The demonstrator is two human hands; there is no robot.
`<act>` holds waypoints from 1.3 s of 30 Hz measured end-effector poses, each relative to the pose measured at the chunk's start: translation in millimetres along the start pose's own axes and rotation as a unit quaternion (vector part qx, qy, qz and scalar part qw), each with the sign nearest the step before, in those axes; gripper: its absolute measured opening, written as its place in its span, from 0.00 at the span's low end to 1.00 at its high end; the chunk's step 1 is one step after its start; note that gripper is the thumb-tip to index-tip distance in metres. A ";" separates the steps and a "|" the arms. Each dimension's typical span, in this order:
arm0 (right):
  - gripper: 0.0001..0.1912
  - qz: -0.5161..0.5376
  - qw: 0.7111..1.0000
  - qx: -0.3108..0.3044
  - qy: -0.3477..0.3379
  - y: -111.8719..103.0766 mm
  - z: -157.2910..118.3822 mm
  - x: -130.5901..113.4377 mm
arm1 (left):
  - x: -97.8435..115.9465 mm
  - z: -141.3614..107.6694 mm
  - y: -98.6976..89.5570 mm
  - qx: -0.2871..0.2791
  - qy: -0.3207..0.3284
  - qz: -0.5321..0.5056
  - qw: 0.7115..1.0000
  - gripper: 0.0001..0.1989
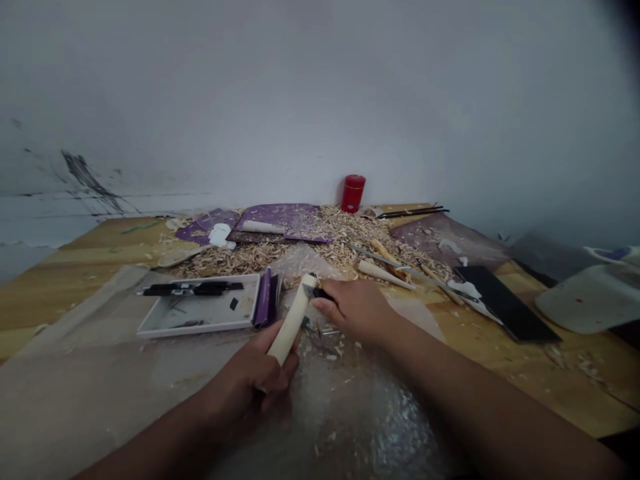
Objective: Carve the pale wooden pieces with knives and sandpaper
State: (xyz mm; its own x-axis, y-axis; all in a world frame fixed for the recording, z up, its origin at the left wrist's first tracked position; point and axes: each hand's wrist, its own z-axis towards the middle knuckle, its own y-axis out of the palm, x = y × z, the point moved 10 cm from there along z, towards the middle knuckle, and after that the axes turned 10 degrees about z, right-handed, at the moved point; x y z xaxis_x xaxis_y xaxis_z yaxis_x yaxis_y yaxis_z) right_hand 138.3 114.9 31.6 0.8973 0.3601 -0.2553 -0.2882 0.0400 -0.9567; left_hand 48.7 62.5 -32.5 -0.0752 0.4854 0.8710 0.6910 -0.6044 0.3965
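Observation:
A pale, rounded wooden stick [291, 325] slants up and away from me, its lower part wrapped by the fingers of my left hand [257, 373]. My right hand [357, 308] is closed around the dark handle of a carving knife [316, 292]. The knife's blade lies against the stick near its far end. Beyond both hands, wood shavings [345, 233] are heaped across the table. Below the hands, a clear plastic sheet [350, 413] covers the tabletop.
Left of my hands, a white tray [200, 328] holds black pens [195, 288]. A red canister [353, 193] stands by the wall. To the right lie a tapered wooden piece [385, 274], a black slab [507, 303] and a pale container [590, 300].

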 end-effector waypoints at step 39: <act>0.25 -0.029 0.999 -0.025 -0.027 12.6 -0.7 -16.1 | 5.7 4.9 -35.3 0.150 -0.023 0.186 0.971 0.12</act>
State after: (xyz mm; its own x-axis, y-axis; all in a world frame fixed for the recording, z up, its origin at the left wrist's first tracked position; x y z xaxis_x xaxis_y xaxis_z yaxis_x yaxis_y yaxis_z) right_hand 120.5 108.9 23.5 0.8922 0.4085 -0.1925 -0.2179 0.0160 -0.9758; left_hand 27.5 89.7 -43.0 0.2465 0.3007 0.9213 0.8436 -0.5345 -0.0513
